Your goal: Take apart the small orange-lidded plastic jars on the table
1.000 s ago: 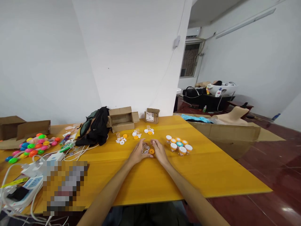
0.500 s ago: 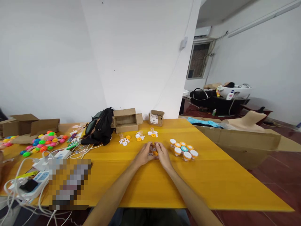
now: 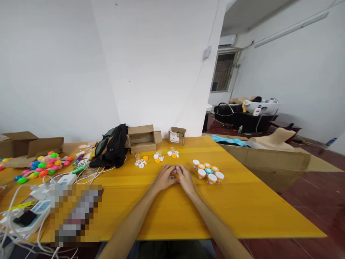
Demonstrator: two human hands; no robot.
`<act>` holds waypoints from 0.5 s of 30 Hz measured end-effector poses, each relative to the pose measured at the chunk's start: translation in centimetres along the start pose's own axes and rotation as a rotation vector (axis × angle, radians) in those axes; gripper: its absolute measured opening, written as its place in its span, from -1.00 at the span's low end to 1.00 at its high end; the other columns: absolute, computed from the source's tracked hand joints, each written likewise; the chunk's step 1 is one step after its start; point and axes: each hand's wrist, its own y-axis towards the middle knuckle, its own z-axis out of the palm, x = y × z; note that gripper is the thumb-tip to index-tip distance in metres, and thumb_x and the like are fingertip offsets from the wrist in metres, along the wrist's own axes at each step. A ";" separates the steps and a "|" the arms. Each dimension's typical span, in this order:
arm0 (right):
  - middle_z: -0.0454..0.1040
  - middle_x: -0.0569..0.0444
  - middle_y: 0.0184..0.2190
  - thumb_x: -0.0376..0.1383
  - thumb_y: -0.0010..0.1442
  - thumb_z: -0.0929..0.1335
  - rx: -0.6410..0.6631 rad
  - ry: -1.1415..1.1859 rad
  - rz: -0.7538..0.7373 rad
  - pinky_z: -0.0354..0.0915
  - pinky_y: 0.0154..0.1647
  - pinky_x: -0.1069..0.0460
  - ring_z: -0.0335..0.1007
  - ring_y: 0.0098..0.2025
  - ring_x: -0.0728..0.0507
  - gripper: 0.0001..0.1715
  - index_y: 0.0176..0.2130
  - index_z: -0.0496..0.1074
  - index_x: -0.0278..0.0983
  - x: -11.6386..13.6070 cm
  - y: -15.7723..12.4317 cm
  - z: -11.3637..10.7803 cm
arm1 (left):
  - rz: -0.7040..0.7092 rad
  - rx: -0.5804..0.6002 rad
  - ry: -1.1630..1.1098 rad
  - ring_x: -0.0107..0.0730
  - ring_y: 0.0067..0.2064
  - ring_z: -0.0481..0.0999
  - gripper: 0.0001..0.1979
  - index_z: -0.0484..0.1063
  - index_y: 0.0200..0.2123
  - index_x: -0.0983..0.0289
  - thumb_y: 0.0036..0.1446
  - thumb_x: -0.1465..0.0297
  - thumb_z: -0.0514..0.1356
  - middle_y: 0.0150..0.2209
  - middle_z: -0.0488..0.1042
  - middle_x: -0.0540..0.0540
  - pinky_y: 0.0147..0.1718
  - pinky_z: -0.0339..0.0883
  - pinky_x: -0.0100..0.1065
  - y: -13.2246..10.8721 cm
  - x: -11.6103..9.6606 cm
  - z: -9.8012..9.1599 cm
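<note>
My left hand [image 3: 164, 177] and my right hand [image 3: 185, 180] curve towards each other on the table, their fingertips almost meeting. Between the palms are small pale pieces with dark marks [image 3: 171, 176] and an orange lid [image 3: 176, 176], partly covered by my fingers. Both hands are closed around this little group; whether a clear jar is among it I cannot tell. Just right of my right hand stand several clear jars with white, orange and teal lids [image 3: 208, 171]. Beyond my hands lie loose groups of small white pieces [image 3: 140, 164], orange lids [image 3: 157, 160] and clear cups [image 3: 172, 149].
Cardboard boxes [image 3: 142, 146] and a black bag [image 3: 117, 154] line the wall side. On the left are colourful plastic balls [image 3: 41, 165], a power strip with cables [image 3: 40, 212] and a blurred-out flat object [image 3: 81, 212]. A large carton [image 3: 264, 162] stands beyond the table's right edge.
The view has shifted slightly, so the room appears further left. My hands remain cupped around the pieces, with my right fingertips drawn a little closer to the left ones.
</note>
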 end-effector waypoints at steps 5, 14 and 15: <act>0.53 -0.07 -0.15 -0.15 0.33 0.12 -0.068 -0.331 -0.246 0.35 0.02 -0.15 0.44 -0.05 -0.24 -0.61 -0.13 0.44 -0.19 0.7 -0.1 -0.8 | 0.027 -0.001 -0.001 -0.18 0.01 0.39 -0.74 0.42 -0.05 0.20 0.17 0.37 0.22 -0.05 0.42 0.14 0.04 0.32 -0.20 -0.3 0.2 0.1; 0.43 -0.22 0.12 -0.19 0.29 0.27 0.063 -1.227 -0.360 0.12 0.16 -0.26 0.29 0.16 -0.39 -0.64 0.01 0.47 -0.24 1.5 4.0 -6.2 | 0.093 0.032 0.032 -0.18 0.14 0.35 -0.71 0.47 0.00 0.14 0.24 0.23 0.19 0.07 0.35 0.15 0.17 0.25 -0.20 -0.7 0.4 0.3; 0.46 -0.22 0.10 -0.17 0.30 0.27 0.104 -1.285 -0.322 0.12 0.14 -0.25 0.31 0.13 -0.39 -0.65 -0.01 0.48 -0.23 1.2 4.1 -6.7 | 0.090 0.031 0.038 -0.19 0.13 0.36 -0.72 0.48 -0.01 0.15 0.24 0.24 0.19 0.04 0.36 0.15 0.17 0.25 -0.21 -0.7 0.5 0.4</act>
